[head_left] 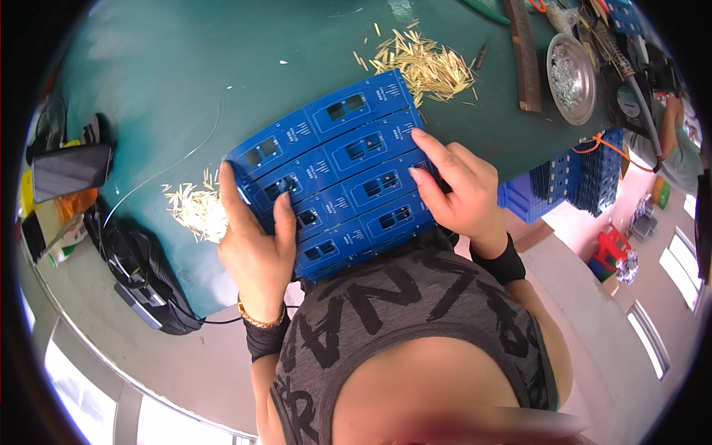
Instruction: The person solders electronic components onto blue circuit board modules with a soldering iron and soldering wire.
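A large blue circuit board panel (326,165) lies tilted in front of me, its near edge against my shirt. It is divided into several rows of identical sections with small rectangular cut-outs. My left hand (256,252) grips its left edge, index finger along the side and thumb on the top face. At the right edge, my right hand (466,189) holds it between thumb and index finger. Thin gold-coloured pins lie loose beyond the panel's far right corner in one pile (426,68). Another pin pile (199,211) sits beside my left hand.
The green table (178,81) carries a dark flat bar (523,55) and a metal bowl (569,78) of small clear pieces at right. At left are a phone (72,170) and black bag (144,271). Stacked blue boards (597,174) stand near a blue crate (523,199). Another person (671,152) is at far right.
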A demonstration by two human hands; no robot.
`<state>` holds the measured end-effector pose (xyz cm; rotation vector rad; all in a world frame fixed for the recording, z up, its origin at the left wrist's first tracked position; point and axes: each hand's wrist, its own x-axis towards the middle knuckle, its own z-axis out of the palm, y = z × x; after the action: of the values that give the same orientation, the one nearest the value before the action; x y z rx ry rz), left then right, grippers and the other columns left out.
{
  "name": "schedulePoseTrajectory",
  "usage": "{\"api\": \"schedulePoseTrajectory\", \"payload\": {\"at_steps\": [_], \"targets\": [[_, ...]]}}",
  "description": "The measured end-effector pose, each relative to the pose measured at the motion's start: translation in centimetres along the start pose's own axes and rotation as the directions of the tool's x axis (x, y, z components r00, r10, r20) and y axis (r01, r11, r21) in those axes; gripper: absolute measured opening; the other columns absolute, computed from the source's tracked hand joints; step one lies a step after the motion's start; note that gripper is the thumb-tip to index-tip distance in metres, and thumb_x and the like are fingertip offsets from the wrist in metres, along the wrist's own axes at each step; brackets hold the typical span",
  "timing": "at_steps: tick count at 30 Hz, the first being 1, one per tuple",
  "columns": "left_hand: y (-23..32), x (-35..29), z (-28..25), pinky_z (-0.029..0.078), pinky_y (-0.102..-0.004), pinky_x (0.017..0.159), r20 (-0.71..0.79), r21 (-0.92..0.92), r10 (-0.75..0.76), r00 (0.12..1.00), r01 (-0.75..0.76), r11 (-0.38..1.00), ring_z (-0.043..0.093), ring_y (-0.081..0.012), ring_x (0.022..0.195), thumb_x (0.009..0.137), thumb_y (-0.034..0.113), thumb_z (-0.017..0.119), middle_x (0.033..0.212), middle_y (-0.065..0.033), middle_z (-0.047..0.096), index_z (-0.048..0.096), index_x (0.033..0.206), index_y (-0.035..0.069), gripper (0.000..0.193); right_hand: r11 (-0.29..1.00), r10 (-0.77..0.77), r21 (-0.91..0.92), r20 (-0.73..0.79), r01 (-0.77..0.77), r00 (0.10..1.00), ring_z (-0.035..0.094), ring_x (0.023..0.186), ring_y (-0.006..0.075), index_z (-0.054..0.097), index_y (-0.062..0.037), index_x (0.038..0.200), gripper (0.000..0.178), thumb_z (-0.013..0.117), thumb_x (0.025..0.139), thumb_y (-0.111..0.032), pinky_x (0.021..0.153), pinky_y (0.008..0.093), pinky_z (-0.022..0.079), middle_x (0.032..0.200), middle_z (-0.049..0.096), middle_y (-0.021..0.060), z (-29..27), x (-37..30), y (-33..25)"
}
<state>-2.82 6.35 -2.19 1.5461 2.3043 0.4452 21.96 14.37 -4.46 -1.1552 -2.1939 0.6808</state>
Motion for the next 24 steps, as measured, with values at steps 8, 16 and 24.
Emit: {"api": "schedulePoseTrajectory", "payload": {"at_steps": [8,16,24], "targets": [[-1.4,-0.8,0.8,0.031,-0.0259,0.045,-0.134,-0.192,0.104,0.985,-0.129,0.973,0.036,-0.0103,0.045,0.085,0.009,0.072,0.054,-0.0002,0.037,0.037,0.146,-0.004,0.071,0.987,-0.157,0.016,-0.095,0.159,0.983,0.049,0.049,0.0167,0.066,-0.0038,0.123,0.048,0.075,0.075,-0.004,0.046,0.0287,0.040,0.064,0.050,0.0023,0.1,-0.8,0.5],[-2.6,-3.0,0.9,0.028,-0.0249,0.046,-0.079,-0.150,0.137,0.987,-0.148,0.978,0.034,-0.0095,0.047,0.087,0.011,0.070,0.055,0.0011,0.037,0.039,0.145,-0.006,0.068,0.996,-0.091,0.021,0.056,0.090,0.994,0.049,0.049,0.0160,0.061,-0.0007,0.128,0.054,0.074,0.075,-0.004,0.046,0.0300,0.039,0.064,0.049,0.0020,-0.3,-2.1,0.0],[-2.8,-4.3,1.4,0.029,-0.0260,0.046,-0.103,-0.120,0.093,0.990,-0.105,0.987,0.034,-0.0104,0.048,0.090,0.015,0.068,0.056,-0.0001,0.037,0.038,0.146,-0.006,0.066,0.990,-0.137,-0.009,0.068,0.138,0.988,0.049,0.051,0.0157,0.062,-0.0028,0.126,0.051,0.074,0.077,-0.007,0.047,0.0300,0.041,0.066,0.048,0.0015,0.0,-1.6,0.2]]}}
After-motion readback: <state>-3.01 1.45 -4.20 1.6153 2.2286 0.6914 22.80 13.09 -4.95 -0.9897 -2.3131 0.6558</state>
